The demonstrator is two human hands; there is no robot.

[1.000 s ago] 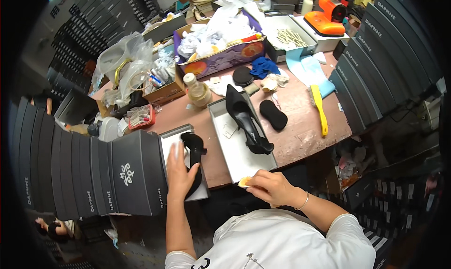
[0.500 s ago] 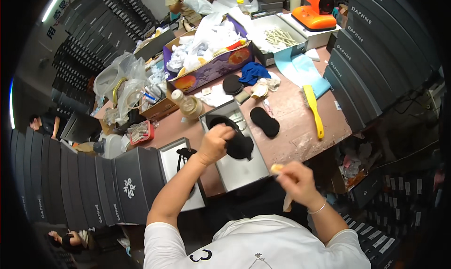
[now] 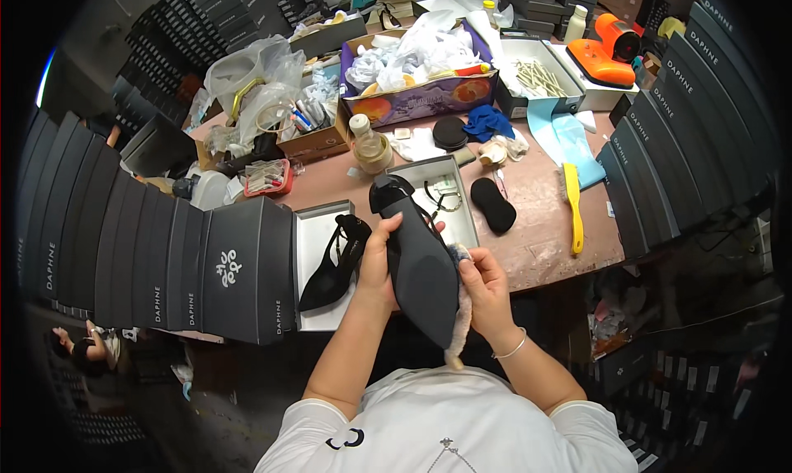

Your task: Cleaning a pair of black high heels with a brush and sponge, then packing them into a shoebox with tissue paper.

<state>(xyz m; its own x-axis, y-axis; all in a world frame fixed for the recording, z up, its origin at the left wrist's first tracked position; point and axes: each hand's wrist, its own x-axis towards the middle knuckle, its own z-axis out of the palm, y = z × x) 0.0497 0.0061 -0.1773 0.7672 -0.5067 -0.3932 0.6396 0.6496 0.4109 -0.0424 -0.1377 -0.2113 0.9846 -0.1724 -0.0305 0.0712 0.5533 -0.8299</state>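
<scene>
- Left hand (image 3: pixel 380 262) is clamped on the heel end of a black pointed-toe shoe (image 3: pixel 425 279), which is held tilted, dark sole facing up, over the near edge of the table
- Right hand (image 3: pixel 487 283) is pinched shut on a soiled, cream-coloured strip of cloth (image 3: pixel 462 308), draped along the right edge of that sole; how firmly it is pressed cannot be told
- Far left, dark grey cardboard shoeboxes (image 3: pixel 247 275) are lined up in a row
- Beside them, a matching black strappy shoe (image 3: pixel 330 276) is laid in an open, white-lined grey shoebox (image 3: pixel 312 240)
- Behind the held shoe, a second white-lined shoebox (image 3: pixel 462 225) is partly hidden
- Right of it, a black figure-eight-shaped pad (image 3: pixel 493 206) is laid on the pinkish-brown table (image 3: pixel 544 250)
- Farther right, a yellow-handled brush (image 3: pixel 576 225) is placed, with grey shoeboxes (image 3: pixel 693 126) stacked beyond
</scene>
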